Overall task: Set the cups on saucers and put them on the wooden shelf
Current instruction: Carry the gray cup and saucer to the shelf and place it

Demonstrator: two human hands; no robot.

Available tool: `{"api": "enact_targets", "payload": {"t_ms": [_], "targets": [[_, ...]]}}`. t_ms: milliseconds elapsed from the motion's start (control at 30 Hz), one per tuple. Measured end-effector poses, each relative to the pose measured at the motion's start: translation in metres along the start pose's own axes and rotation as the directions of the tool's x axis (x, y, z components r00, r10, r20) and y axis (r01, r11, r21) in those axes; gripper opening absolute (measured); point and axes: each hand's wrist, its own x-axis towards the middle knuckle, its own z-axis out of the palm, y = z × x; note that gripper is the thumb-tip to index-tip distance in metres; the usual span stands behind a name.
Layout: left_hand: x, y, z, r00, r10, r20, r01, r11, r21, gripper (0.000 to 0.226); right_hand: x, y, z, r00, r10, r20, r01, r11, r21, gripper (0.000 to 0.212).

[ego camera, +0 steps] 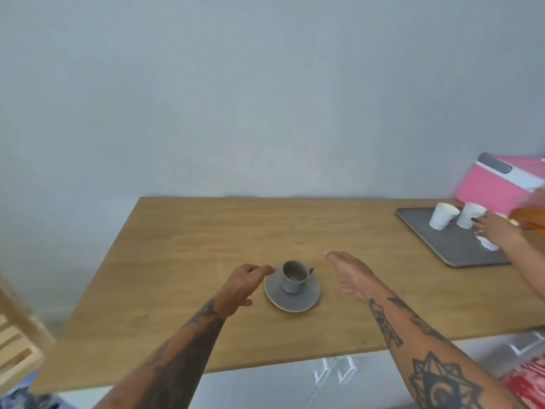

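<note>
A grey cup (pixel 292 276) stands upright on a grey saucer (pixel 306 297) in the middle of the wooden table (pixel 182 261). My left hand (pixel 244 283) hovers just left of the saucer, its fingertips at the saucer's far-left rim, holding nothing. My right hand (pixel 352 274) is to the right of the cup, flat, fingers together and extended, apart from the saucer. Two white cups (pixel 442 215) (pixel 469 215) sit upside down on a grey tray (pixel 448 246) at the far right. A light wooden shelf (pixel 17 343) shows at the left edge.
Another person's hand (pixel 495 231) reaches over the tray, touching a white cup and covering another small white piece. A pink box (pixel 498 184) stands behind the tray against the wall. White cabinet doors (pixel 333 376) lie below the table's front edge.
</note>
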Motion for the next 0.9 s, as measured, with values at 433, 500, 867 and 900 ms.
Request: {"api": "enact_targets", "payload": {"t_ms": [433,500,867,900], "targets": [[0.058,-0.013,0.056,0.996,-0.032,-0.078,0.02,0.989,-0.147,0.039,0.089,0.054,0.01,0.966,-0.006,0.26,-0.008,0.999,0.054,0.021],[0.062,-0.012,0.062,0.994,-0.034,-0.102,0.016,0.986,-0.166,0.03,0.098,0.057,0.011,0.956,-0.023,0.291,0.002,0.997,0.071,0.014],[0.049,-0.011,0.067,0.982,-0.026,-0.188,-0.033,0.953,-0.3,0.018,0.109,0.056,0.013,0.922,-0.155,0.353,0.122,0.986,0.115,0.016],[0.045,-0.008,0.063,0.98,-0.015,-0.196,-0.045,0.953,-0.3,0.018,0.105,0.051,0.013,0.92,-0.17,0.354,0.137,0.984,0.116,0.016]]}}
